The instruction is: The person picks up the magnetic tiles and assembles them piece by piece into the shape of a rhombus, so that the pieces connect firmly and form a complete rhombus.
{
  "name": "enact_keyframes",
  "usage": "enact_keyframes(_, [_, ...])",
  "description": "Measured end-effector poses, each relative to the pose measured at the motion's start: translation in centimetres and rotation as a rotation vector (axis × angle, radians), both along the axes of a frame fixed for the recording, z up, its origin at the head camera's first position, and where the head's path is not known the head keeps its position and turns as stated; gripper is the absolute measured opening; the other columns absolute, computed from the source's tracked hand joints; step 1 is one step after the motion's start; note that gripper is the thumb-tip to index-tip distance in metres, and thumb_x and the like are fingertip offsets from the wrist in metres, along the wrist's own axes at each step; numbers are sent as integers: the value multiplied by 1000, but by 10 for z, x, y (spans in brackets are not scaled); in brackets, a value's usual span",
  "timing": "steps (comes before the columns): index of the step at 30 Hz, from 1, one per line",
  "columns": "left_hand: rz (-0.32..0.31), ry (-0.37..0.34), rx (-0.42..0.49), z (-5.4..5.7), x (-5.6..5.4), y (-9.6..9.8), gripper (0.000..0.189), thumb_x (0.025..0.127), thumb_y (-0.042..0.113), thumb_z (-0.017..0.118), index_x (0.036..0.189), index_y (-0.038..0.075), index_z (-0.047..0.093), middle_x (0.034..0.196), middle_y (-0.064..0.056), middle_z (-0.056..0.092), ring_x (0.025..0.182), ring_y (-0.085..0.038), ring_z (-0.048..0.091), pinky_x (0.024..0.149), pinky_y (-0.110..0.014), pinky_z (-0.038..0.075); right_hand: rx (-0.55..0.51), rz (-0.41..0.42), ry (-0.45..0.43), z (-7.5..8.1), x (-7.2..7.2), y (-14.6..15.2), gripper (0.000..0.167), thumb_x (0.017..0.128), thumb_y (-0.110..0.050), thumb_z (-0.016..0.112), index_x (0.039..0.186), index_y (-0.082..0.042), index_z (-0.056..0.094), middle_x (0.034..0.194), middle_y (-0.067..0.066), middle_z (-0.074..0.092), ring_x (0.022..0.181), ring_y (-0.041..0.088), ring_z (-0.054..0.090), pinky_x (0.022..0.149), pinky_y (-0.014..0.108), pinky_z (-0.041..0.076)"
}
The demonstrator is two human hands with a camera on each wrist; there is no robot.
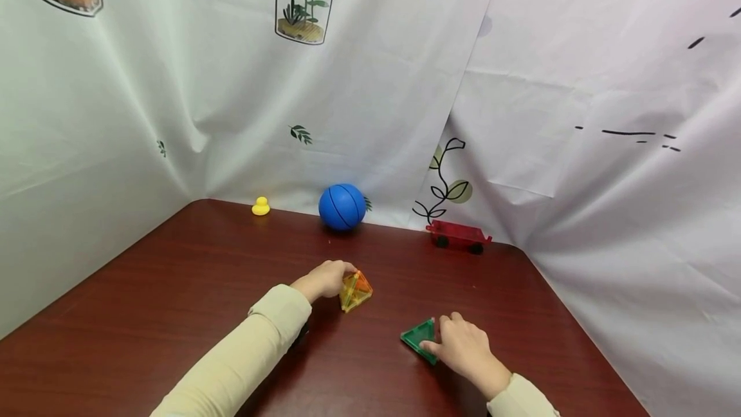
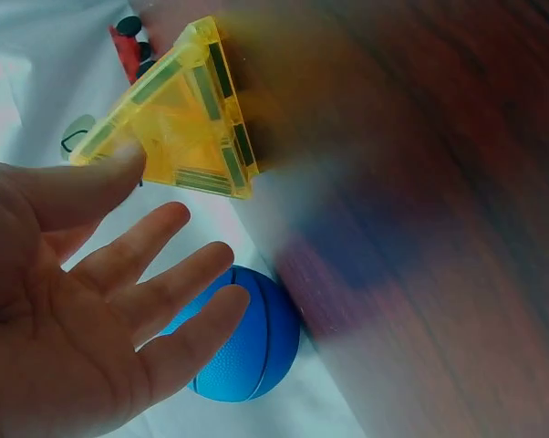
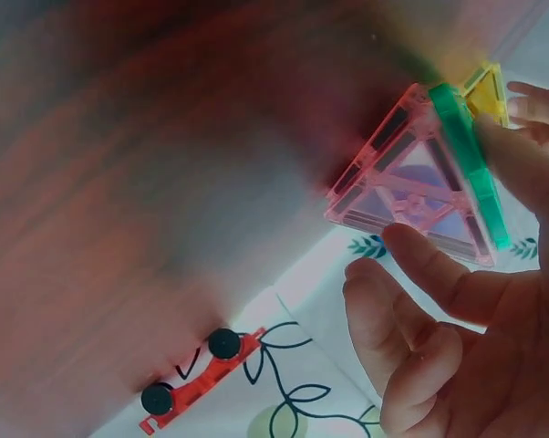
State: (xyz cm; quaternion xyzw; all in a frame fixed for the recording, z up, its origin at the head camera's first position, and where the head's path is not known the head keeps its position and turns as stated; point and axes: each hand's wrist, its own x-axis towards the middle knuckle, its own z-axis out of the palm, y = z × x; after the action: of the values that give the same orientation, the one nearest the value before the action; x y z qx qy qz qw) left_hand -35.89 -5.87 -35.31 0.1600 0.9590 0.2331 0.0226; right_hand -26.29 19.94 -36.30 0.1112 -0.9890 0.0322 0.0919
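Observation:
My left hand pinches a pyramid of translucent yellow and orange magnetic tiles, close over the table. In the left wrist view the thumb lies against a face of the yellow pyramid, and the other fingers are spread apart from it. My right hand grips a second magnetic tile pyramid, nearer the front and to the right. Its green face shows in the head view. From the right wrist, its pink faces are visible too, with the thumb at the green side and the index finger at the pink side.
A brown table lies under both hands. Along its back edge stand a yellow rubber duck, a blue ball and a red toy wagon with black wheels. White printed cloth hangs behind and at the sides.

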Motion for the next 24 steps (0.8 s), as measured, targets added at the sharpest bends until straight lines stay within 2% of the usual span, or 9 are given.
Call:
enact_keyframes(4, [-5, 26, 10, -1, 0, -3, 33, 73, 5, 68, 104, 10, 61, 103, -6, 58, 97, -23, 51, 82, -37, 40, 5, 10, -18, 3, -3, 1, 37, 68, -42, 70, 62, -17, 44, 64, -1, 38, 51, 14, 39, 42, 32, 32])
enact_keyframes(9, [-2, 23, 12, 0, 0, -4, 28, 71, 13, 72, 97, 9, 61, 91, -3, 59, 88, -20, 53, 78, -35, 42, -7, 14, -73, 6, -9, 4, 31, 68, -39, 70, 67, -16, 49, 62, -2, 42, 54, 13, 41, 44, 31, 33])
enact_keyframes(16, [19, 14, 9, 2, 3, -5, 27, 71, 15, 72, 95, 11, 61, 82, 0, 55, 79, -17, 51, 72, -36, 42, -40, 40, -93, 8, -16, 6, 27, 69, -36, 69, 72, -16, 53, 58, -5, 42, 53, 11, 40, 44, 29, 31])
enact_keyframes(21, [20, 2, 12, 2, 4, -4, 27, 70, 17, 73, 93, 12, 60, 81, 1, 55, 77, -16, 50, 70, -36, 41, -60, 38, -133, 10, -20, 7, 25, 70, -35, 68, 75, -15, 54, 60, -5, 44, 54, 12, 41, 44, 29, 31])
enact_keyframes(24, [26, -11, 16, 2, 4, -4, 27, 69, 18, 73, 92, 12, 60, 80, 1, 54, 75, -16, 50, 69, -35, 41, -68, 32, -153, 11, -23, 8, 26, 71, -34, 69, 82, -12, 59, 64, -4, 48, 56, 12, 43, 46, 31, 33])
